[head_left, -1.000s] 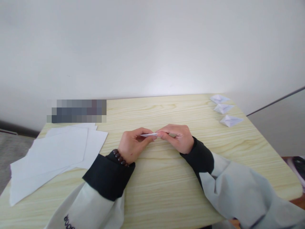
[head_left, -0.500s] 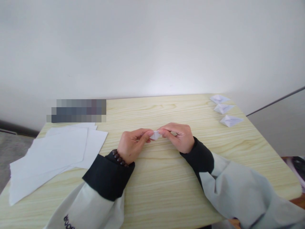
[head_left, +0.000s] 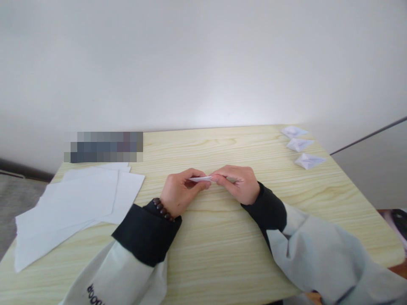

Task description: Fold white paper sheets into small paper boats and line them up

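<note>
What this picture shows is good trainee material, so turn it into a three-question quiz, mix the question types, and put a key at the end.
1. Multiple choice: what do the left hand and the right hand hold between them?
A) a pen
B) a small folded paper
C) a pair of scissors

2. True or false: a dark bead bracelet is worn at the wrist of the left hand.

3. Count: how many folded paper shapes sit near the far right corner of the table?

Key: 1. B; 2. True; 3. Three.
</note>
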`<state>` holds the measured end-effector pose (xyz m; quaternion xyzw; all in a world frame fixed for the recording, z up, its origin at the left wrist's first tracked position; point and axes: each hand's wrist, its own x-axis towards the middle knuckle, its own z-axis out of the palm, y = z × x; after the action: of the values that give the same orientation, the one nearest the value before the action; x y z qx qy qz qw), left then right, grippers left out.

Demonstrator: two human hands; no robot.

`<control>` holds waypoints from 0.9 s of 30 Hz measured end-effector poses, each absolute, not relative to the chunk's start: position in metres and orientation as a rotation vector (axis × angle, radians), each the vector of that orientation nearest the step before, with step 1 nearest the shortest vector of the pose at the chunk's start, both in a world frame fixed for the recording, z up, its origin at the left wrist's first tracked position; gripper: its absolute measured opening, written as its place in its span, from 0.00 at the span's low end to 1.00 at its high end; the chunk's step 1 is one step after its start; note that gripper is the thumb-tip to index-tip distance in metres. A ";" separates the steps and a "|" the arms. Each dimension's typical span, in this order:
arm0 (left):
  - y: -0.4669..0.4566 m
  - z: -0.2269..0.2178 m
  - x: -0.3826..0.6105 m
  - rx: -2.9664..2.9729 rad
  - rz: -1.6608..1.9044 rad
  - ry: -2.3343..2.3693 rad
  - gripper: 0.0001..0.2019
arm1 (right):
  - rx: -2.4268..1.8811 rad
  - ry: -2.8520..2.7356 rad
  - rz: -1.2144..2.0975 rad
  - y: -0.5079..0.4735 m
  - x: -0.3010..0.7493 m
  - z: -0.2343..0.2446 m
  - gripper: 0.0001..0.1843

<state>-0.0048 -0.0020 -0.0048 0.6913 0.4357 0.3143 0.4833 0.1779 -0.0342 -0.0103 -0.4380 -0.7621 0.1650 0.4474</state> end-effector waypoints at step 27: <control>0.002 -0.002 -0.004 1.408 0.796 0.979 0.24 | -0.995 -1.849 0.286 -0.036 0.178 -0.009 0.09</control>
<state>-0.0036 0.0019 -0.0017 0.6036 0.4199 0.3414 0.5855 0.1780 -0.0357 -0.0092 -0.4097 -0.7608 0.1179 0.4893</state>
